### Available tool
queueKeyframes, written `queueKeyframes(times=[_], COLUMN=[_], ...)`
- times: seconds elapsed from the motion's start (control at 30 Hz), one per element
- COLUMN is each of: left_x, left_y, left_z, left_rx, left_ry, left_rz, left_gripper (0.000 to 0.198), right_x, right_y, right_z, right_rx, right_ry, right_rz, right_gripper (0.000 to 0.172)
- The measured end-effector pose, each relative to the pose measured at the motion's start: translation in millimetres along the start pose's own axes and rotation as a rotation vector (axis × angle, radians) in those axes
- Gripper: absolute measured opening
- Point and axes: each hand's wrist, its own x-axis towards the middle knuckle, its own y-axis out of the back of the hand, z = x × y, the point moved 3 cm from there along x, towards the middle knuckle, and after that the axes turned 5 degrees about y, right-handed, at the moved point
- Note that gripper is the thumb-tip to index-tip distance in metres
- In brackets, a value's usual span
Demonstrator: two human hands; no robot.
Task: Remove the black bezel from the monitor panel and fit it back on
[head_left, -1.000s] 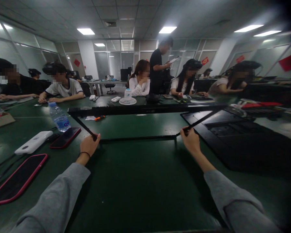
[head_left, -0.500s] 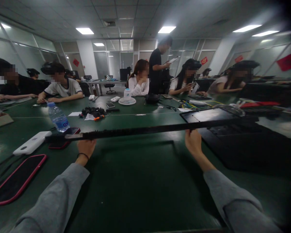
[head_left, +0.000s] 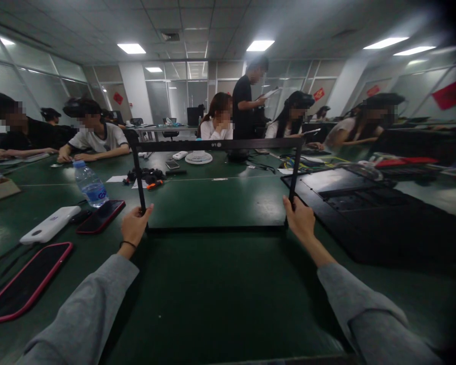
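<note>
Black rectangular LG-marked frame [head_left: 213, 145]
Bare left hand [head_left: 134, 225] and bare right hand [head_left: 301, 221] clamped the frame's left and right sides.

Frame [head_left: 258, 144] front and centre, table [head_left: 220, 294] all around
We've got the left hand [head_left: 134, 225] on its left bar, the right hand [head_left: 302, 219] on its right; off left on the table, one phone [head_left: 28, 284] lies nearest, a power bank [head_left: 50, 225] just beyond, then a second phone [head_left: 102, 217] with a bottle [head_left: 91, 185] right behind it; on the right, a panel [head_left: 387, 218] lies flat; past the frame sits a fan [head_left: 198, 157], and along the far side people [head_left: 99, 134] are seated, one person [head_left: 243, 111] standing behind
</note>
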Motion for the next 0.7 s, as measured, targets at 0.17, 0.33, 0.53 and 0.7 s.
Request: queueKeyframes(times=[0.17, 0.33, 0.53, 0.7], left_x=[-3.5, 1.2, 5.9, 6.3], left_y=[-1.2, -12.1, -20.1, -23.1], left_z=[2.1, -4.7, -12.7, -16.2], left_rx=[0.264, 0.405, 0.503, 0.532], left_ry=[-0.029, -0.062, -0.071, -0.088], left_rz=[-0.042, -0.215, -0.292, -0.296], left_gripper=[0.06, 0.062, 0.063, 0.06], right_x=[1.3, 3.6, 5.2, 3.9], right_y=[-11.9, -33.1, -46.1, -43.7], right_z=[10.4, 26.6, 35.0, 30.6], right_rx=[-0.008, 0.019, -0.061, -0.086], right_ry=[-0.058, -0.044, 0.026, 0.109], right_rz=[-0.092, -0.285, -0.315, -0.294], right_gripper=[0.058, 0.048, 0.033, 0.037])
